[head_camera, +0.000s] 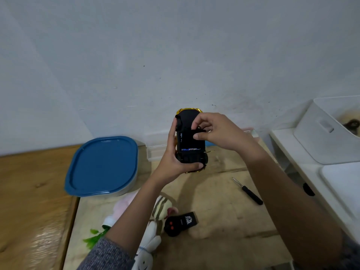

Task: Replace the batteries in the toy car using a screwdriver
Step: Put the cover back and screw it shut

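Left grip (pixel 175 160) is wrapped around the toy car (pixel 187 117) from its left side and near end, thumb curled across the bottom edge. The car is belly-up, held up off the table (pixel 224 221), with a bit of gold body peeking out at the far end. Right grip (pixel 218 131) comes in from the right, thumb and fingers pinching a flat black panel (pixel 190 141) against the underside, pretty sure that's the battery cover. Just under the thumb there's a blue and silver label (pixel 191 149), looks like a battery.

The screwdriver (pixel 248 191) lies loose on the table below and right of the right grip, well apart from it. Below both grips is a black remote (pixel 180 223) with red buttons, and beside it, under the left forearm, some plush toys (pixel 161 207). Left of the left grip sits a blue-lidded container (pixel 101 164). White bins (pixel 321 137) are off to the right.
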